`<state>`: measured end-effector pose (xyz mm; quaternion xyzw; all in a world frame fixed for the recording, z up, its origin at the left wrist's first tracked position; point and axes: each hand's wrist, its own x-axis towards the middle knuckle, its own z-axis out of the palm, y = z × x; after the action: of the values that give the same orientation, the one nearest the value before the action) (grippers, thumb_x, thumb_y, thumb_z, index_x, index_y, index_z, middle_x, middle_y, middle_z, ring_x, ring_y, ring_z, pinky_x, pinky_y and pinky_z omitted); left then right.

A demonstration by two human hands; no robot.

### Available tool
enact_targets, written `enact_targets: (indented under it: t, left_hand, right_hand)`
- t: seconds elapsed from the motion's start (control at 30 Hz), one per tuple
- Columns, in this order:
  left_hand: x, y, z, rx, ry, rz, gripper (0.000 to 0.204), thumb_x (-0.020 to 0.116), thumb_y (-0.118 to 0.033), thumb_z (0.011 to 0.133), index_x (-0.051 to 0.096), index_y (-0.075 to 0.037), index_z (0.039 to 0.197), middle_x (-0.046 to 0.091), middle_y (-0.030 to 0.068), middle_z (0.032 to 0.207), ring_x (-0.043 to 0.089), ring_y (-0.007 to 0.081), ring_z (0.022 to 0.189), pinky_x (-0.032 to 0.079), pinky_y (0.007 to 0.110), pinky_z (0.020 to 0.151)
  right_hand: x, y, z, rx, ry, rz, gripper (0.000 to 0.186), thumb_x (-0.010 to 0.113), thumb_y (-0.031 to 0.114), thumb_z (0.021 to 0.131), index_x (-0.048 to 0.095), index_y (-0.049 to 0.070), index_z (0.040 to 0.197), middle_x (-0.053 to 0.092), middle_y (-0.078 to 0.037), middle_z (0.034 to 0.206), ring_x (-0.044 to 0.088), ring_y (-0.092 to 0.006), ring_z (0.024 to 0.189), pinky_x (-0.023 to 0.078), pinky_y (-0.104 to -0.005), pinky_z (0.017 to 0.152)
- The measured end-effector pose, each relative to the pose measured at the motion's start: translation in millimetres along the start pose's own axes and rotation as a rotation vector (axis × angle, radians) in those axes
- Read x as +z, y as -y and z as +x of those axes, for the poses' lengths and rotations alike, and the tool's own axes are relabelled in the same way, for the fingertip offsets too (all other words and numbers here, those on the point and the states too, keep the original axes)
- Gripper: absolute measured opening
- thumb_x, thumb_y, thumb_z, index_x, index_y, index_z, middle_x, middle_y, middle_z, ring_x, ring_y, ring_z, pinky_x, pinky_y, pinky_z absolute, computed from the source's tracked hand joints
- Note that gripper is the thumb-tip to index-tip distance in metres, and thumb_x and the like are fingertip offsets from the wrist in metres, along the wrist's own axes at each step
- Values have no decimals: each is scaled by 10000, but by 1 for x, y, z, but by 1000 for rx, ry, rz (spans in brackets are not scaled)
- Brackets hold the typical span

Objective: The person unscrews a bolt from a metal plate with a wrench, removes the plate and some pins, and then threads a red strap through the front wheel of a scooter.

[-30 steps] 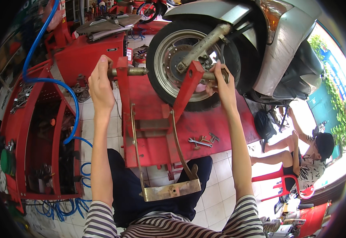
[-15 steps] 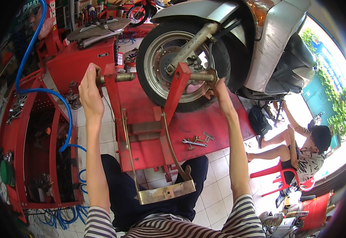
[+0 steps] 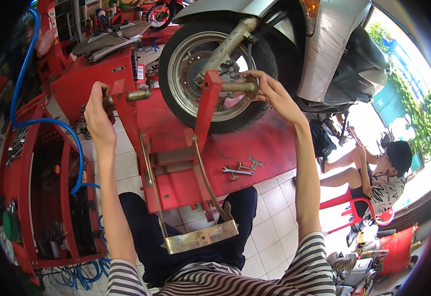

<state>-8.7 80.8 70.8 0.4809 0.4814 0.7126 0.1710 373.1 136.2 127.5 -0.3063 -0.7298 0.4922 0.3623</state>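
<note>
My left hand (image 3: 100, 112) is closed on the outer end of a threaded bolt (image 3: 137, 95) through the left post (image 3: 130, 123) of a red steel fixture. My right hand (image 3: 272, 96) grips the round end piece of a second bolt (image 3: 234, 87) in the right post (image 3: 203, 121), fingers curled over it. Both posts stand before the front wheel (image 3: 172, 71) of a silver scooter, on a red platform (image 3: 249, 144). A worn metal bracket (image 3: 202, 237) on curved strips hangs toward my legs. A wrench (image 3: 237, 171) and small metal pieces lie on the platform.
A red tool cart (image 3: 25, 187) with a blue hose (image 3: 42, 120) stands at left. A red machine (image 3: 89, 74) is behind it. At right a seated person (image 3: 388, 167) in a dark cap occupies a red plastic chair (image 3: 358, 209), with stacked parts (image 3: 388, 251) below.
My right hand's fingers have risen from beside and below the bolt's end to wrap over it. The wheel, posts and my left hand appear farther left in the view.
</note>
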Motion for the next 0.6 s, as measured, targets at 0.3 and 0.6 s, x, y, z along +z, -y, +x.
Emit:
enact_targets:
  t: [0.3,0.6]
  left_hand:
    - [2,0,-1,5,-16,2,466,334,-424,1072,555,-70,865,464,-21,616,326,49,506,235,272,467]
    - [2,6,1,36,-18,60,454,345,-385,1080,595,-49,904,484,-15,650,360,67,539,273,284,495]
  right_hand:
    - [13,-8,-4,-336,-128,-50,542,741,127,897,497,27,1371,585,-106,1340,527,-210,1309,401,-351,1114]
    - [15,-16,-4,-267,-36,-164,470,656,84,966,460,53,1391,464,-119,1405,592,-216,1225,545,-344,970]
